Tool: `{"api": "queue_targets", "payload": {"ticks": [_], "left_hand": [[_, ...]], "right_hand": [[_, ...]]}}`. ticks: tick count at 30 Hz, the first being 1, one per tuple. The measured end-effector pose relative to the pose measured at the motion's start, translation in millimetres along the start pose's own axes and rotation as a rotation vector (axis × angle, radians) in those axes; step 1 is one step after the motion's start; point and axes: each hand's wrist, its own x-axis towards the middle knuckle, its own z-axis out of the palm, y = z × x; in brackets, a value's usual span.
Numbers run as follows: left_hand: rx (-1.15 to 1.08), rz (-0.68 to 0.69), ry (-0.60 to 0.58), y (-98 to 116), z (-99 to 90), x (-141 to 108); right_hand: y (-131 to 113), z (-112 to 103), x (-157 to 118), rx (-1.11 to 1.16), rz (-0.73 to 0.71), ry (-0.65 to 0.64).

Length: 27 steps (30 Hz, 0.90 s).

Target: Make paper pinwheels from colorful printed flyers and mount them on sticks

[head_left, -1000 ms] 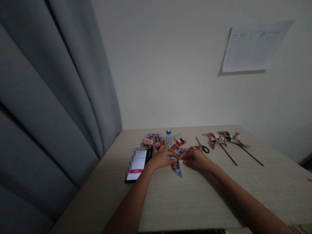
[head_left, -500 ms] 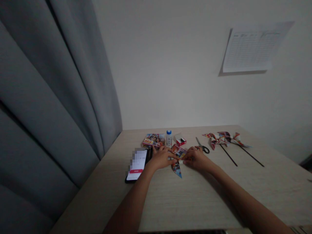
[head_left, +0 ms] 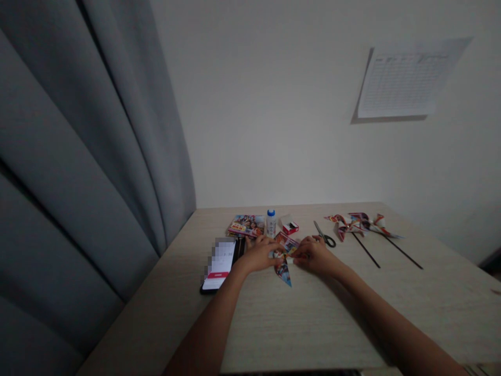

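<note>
Pale wood-grain table (head_left: 313,324) with paper pinwheels (head_left: 360,224) at far right. The left hand (head_left: 254,257) and right hand (head_left: 315,256), fingers partly closed, apparently pinch a folded printed paper (head_left: 284,272) between them, though dim light obscures the grip. Its long axis runs far to near, tapering nearward. Scissors (head_left: 324,235) lie just beyond the right hand.

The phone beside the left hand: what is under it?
The phone lies on the pale wood-grain table; its body covers the spot beneath, so anything there cannot be seen.

The folded printed paper (head_left: 283,273) looks mostly red and blue.
</note>
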Motion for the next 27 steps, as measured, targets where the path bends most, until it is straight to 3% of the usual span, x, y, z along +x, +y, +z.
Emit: {"api": "queue_targets", "payload": {"ticks": [27], "left_hand": [[-0.025,0.007,0.030,-5.4,5.2,1.8]], "right_hand": [[-0.6,-0.9,-1.4,-0.005,-0.010,-0.009]]}}
